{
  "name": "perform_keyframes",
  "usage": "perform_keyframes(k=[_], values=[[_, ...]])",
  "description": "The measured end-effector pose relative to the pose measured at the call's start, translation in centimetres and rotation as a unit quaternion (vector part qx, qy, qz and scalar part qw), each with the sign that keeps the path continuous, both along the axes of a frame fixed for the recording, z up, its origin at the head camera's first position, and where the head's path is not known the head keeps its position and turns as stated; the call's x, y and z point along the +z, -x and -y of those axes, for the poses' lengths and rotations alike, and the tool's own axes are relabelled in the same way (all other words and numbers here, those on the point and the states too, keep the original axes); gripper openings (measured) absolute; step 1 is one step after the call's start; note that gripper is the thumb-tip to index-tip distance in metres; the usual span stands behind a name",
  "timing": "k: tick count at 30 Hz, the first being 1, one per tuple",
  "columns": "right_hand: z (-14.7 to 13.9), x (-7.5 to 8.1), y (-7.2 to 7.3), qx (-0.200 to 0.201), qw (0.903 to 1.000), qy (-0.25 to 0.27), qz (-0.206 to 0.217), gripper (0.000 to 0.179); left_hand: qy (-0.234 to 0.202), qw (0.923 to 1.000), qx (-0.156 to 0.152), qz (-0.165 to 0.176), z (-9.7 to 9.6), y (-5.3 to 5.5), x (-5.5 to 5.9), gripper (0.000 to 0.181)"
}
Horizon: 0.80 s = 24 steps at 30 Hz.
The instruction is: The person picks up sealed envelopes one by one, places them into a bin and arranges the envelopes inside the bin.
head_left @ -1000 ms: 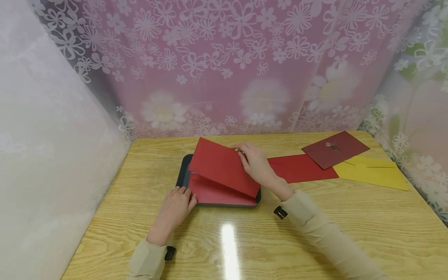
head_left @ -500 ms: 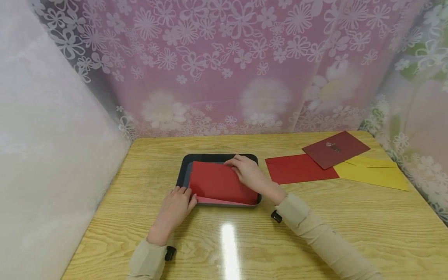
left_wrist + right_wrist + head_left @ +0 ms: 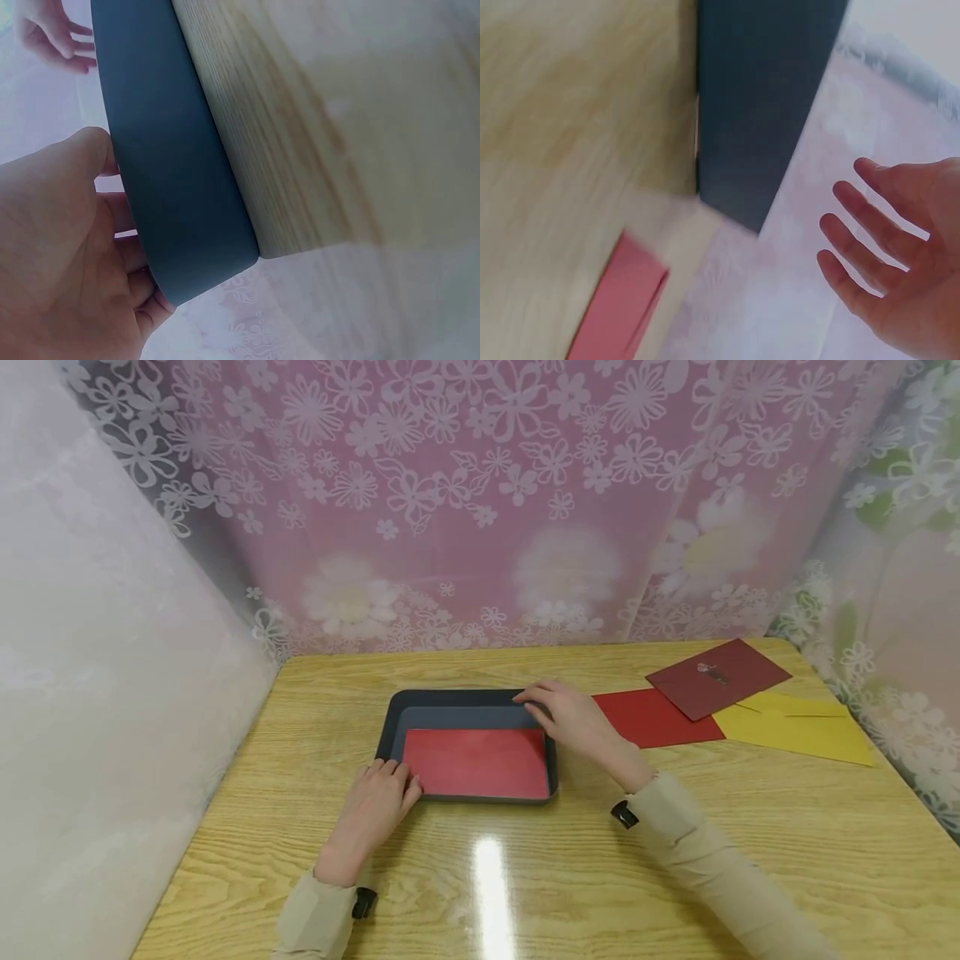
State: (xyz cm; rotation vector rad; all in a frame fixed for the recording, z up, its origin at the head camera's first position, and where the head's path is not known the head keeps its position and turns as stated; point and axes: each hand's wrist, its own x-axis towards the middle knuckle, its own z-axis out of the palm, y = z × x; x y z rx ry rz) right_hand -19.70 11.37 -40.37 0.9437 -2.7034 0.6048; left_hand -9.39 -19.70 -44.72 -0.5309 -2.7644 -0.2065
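Note:
In the head view a flat red envelope [image 3: 474, 764] lies along the front of a dark grey tray [image 3: 450, 697]. My left hand [image 3: 375, 797] holds the tray's front left corner. In the left wrist view its fingers [image 3: 133, 255] hook over the rim and go out of sight behind the tray wall [image 3: 161, 142]. Above the tray's right end is my right hand [image 3: 573, 718], empty, with its fingers loosely bent. The right wrist view shows those fingers [image 3: 862, 244] spread and apart from the tray wall [image 3: 757, 97].
Right of the tray lies another red envelope [image 3: 652, 722], partly covered by a maroon envelope [image 3: 716, 681] with a small printed motif. A yellow envelope [image 3: 802, 731] lies at the far right of the wooden table [image 3: 315, 718]. A flowered curtain [image 3: 465, 568] hangs behind the table.
The red envelope that my right hand held tilted over the tray has come down flat and squared up at the front. My right hand has let go and moved right; the left has stayed.

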Motion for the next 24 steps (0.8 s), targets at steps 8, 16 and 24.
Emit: perform_keyframes(k=[8, 16, 24], values=[[-5.3, 0.2, 0.9, -0.067, 0.9970, 0.006, -0.039, 0.022, 0.003, 1.0000, 0.004, 0.008, 0.0, 0.0, 0.2, 0.037], [-11.8, -0.2, 1.0, -0.131, 0.9906, -0.017, -0.034, 0.026, 0.003, 0.9999, 0.001, 0.010, -0.1, 0.0, 0.1, 0.038], [-17.9, -1.9, 1.0, -0.169, 0.9804, -0.095, 0.036, 0.040, -0.003, 1.0000, 0.000, 0.008, -0.1, 0.0, 0.0, 0.037]])
